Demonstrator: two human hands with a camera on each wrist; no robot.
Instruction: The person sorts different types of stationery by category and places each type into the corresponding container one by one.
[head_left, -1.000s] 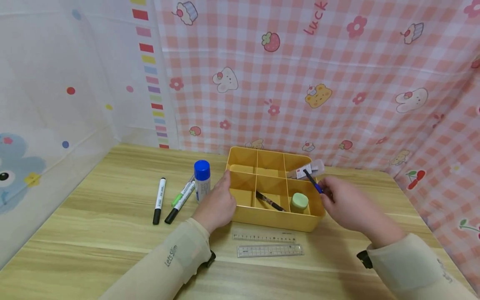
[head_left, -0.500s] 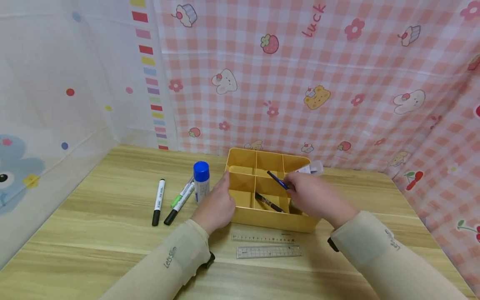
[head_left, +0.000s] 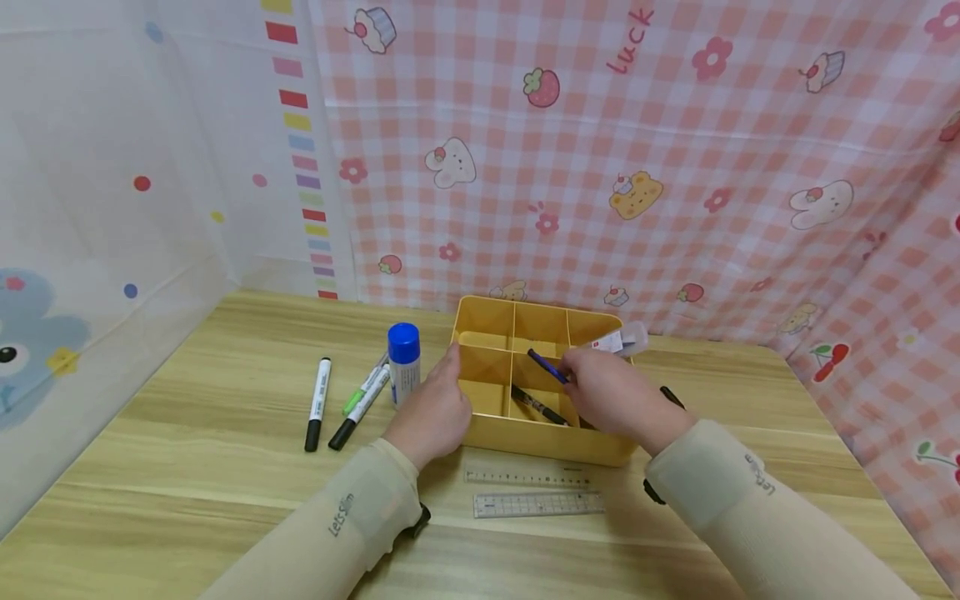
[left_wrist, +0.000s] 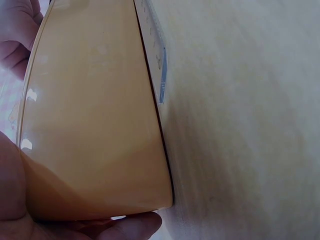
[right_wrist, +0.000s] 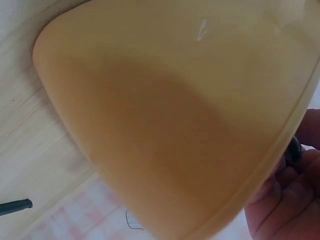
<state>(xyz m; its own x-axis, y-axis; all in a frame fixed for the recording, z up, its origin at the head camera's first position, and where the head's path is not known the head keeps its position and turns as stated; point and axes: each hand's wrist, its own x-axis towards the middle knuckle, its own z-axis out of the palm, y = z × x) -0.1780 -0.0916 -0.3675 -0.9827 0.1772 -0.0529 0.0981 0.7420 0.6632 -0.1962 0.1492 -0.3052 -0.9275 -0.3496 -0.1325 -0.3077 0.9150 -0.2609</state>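
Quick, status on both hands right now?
Left hand: holding the yellow box at its left end.
Right hand: holding a blue pen over the box.

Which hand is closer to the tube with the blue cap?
Left. The left hand is beside the tube, holding the box; the right hand is farther, over the box's other side.
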